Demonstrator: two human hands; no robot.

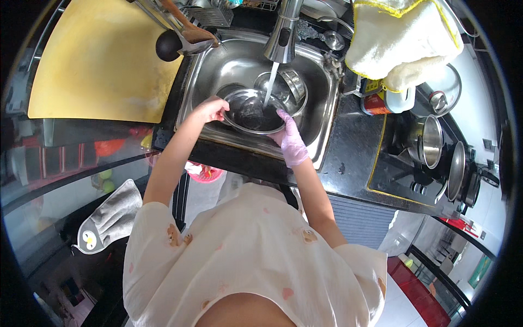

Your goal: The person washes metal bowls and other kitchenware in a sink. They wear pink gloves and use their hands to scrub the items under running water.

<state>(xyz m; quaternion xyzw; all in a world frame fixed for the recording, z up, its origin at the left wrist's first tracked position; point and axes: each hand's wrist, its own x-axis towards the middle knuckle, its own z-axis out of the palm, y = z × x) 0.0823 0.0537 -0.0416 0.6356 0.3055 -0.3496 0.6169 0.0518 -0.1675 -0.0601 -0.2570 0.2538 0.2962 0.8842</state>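
Between my two hands is a round glass lid or shallow clear bowl with a metal rim; I cannot tell which. My bare left hand grips its left edge. On the right edge, my right hand in a thin pink glove has its thumb over the rim and its fingers underneath. Water runs onto it from the metal faucet. Beneath and behind it, a metal pot or strainer sits in the stainless steel sink, partly hidden.
A yellow cutting board stands left of the sink. Ladles and a wooden spatula overhang its left rim. White cloths hang at upper right above a white bottle. Pots stand on the stove further right. A pink basket is below the counter.
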